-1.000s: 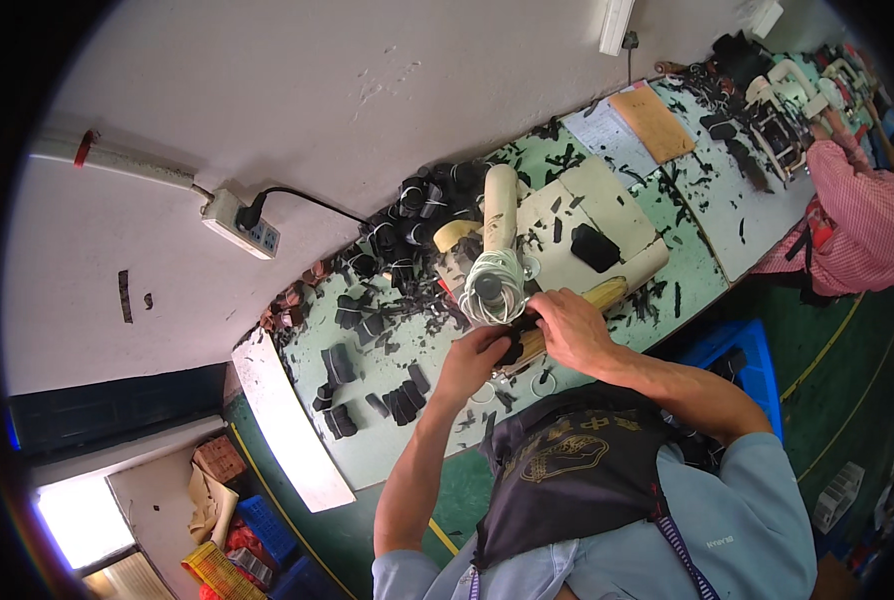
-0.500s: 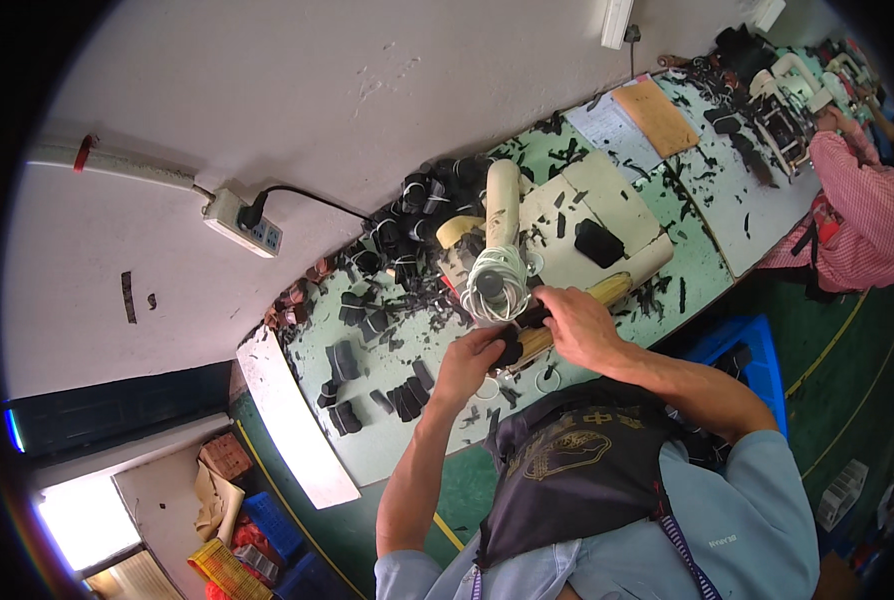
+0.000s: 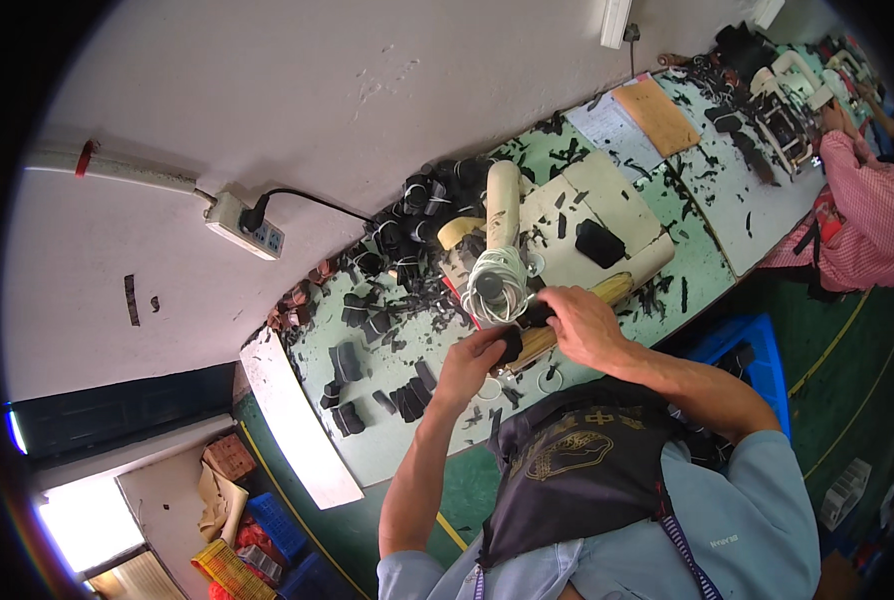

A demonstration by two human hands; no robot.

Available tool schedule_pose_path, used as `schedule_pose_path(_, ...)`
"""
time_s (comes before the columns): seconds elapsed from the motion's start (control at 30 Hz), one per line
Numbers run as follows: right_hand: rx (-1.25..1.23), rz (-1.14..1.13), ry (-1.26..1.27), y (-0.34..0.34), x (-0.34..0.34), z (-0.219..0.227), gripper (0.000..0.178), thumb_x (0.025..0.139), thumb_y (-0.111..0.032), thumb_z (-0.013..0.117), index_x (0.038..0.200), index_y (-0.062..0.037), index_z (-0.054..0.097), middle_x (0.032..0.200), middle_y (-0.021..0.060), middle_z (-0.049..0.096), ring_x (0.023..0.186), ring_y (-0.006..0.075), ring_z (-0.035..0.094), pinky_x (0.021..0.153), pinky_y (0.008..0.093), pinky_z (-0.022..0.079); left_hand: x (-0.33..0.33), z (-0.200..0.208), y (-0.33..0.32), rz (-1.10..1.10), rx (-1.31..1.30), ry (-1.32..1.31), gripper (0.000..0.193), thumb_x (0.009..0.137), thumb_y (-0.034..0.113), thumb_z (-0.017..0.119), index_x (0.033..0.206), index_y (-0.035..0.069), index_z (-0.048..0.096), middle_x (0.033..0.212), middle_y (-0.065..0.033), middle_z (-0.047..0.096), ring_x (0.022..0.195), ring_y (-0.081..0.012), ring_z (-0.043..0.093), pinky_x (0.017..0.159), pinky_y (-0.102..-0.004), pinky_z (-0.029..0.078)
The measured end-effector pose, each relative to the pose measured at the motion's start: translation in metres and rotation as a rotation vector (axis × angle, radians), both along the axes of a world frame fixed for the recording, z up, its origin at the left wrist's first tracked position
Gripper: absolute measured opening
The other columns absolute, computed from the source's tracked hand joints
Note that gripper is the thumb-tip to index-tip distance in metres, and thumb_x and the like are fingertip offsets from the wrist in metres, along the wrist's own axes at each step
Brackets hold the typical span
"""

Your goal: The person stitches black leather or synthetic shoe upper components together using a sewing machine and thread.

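At the near edge of a cream board [image 3: 632,215] on the table, both my hands are closed on small black fabric-like pieces. My left hand [image 3: 467,362] pinches one black piece [image 3: 510,346] between thumb and fingers. Just to its right, my right hand [image 3: 579,322] has its fingertips on another black piece [image 3: 537,313], partly hidden by the fingers. Whether the two pieces are joined cannot be made out. Directly beyond them stands a cream cylindrical device [image 3: 503,205] wrapped with a coiled white cord [image 3: 498,290]. A yellowish worn edge [image 3: 610,289] runs beneath my right hand.
Bundled black pieces [image 3: 419,192] are heaped behind the device; stacked dark pieces [image 3: 410,399] lie at left. A black pad [image 3: 600,243] rests on the board. Black scraps litter the green tabletop [image 3: 702,285]. A blue crate [image 3: 767,365] stands at right, and a co-worker in pink [image 3: 872,215] sits farther right.
My right hand has shifted slightly, and the black piece at my left fingers is tilted up a little more. Both hands stay at the board's near edge.
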State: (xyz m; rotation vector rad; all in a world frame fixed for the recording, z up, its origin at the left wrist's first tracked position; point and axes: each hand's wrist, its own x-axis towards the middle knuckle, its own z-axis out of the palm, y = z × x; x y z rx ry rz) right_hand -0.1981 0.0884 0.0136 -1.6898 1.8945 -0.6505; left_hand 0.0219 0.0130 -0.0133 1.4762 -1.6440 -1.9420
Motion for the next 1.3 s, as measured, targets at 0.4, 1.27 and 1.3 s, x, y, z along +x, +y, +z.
schedule_pose_path(0.4, -0.084, 0.086, -0.177, -0.004, -0.002, -0.013, 0.017, 0.084, -0.002, 0.064, 0.101, -0.0030, 0.062, 0.101, 0.0140, 0.062, 0.093, 0.0359, 0.060, 0.084, 0.0448, 0.048, -0.029, -0.004, -0.004, -0.026, -0.243, -0.234, 0.030, 0.089, 0.022, 0.072, 0.109, -0.001, 0.073, 0.080, -0.0071, 0.073, 0.064, -0.0094, 0.062, 0.059, -0.0271, 0.049)
schedule_pose_path(1.27, -0.032, 0.061, -0.089, 0.005, -0.008, -0.009, 0.022, 0.082, 0.000, 0.062, 0.104, -0.0013, 0.064, 0.096, 0.0167, 0.063, 0.094, 0.0368, 0.060, 0.084, 0.0465, 0.048, 0.000, 0.012, 0.001, 0.025, -0.006, -0.163, 0.029, 0.088, 0.022, 0.072, 0.105, -0.002, 0.072, 0.076, -0.0076, 0.072, 0.065, -0.0111, 0.066, 0.060, -0.0241, 0.051)
schedule_pose_path(1.3, -0.016, 0.068, -0.131, 0.005, -0.008, -0.008, 0.021, 0.082, 0.000, 0.062, 0.103, -0.0017, 0.064, 0.097, 0.0161, 0.063, 0.095, 0.0368, 0.059, 0.085, 0.0465, 0.047, -0.004, 0.018, -0.001, 0.006, -0.035, -0.255, 0.032, 0.087, 0.025, 0.073, 0.105, -0.002, 0.073, 0.076, -0.0082, 0.072, 0.065, -0.0121, 0.067, 0.059, -0.0255, 0.051)
